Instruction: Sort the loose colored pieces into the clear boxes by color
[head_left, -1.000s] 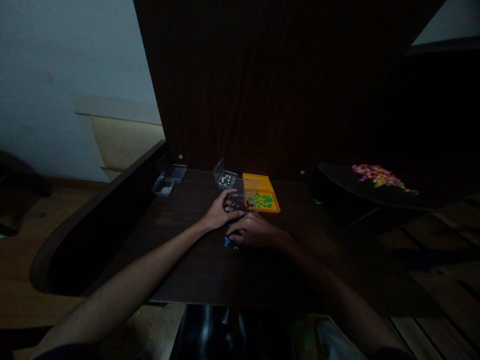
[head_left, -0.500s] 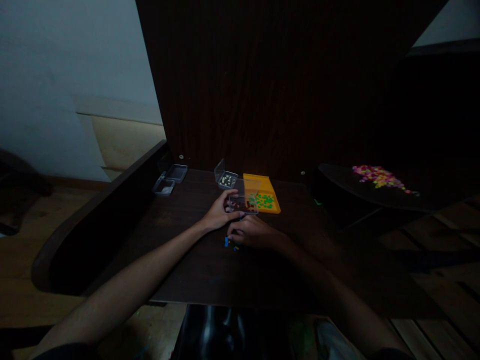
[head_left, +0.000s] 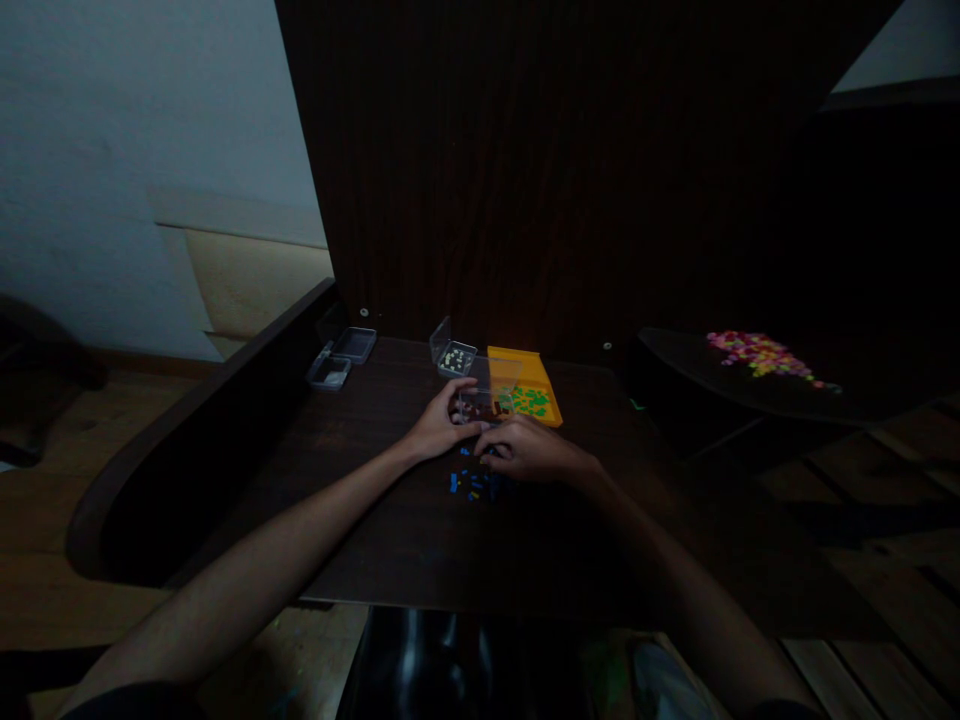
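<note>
The left hand (head_left: 444, 422) is curved around the left side of an open, clear plastic box (head_left: 486, 391) containing small dark brown pieces (head_left: 501, 408), thumb along its near edge. The box sits on the dark wooden surface (head_left: 360, 480), its lid overlapping an orange tray (head_left: 532, 370) of green pieces (head_left: 534, 403). The right hand (head_left: 517, 450) is bent, fingertips drawn in, above scattered small blue and yellow pieces (head_left: 454, 483); whether it pinches one cannot be told.
</note>
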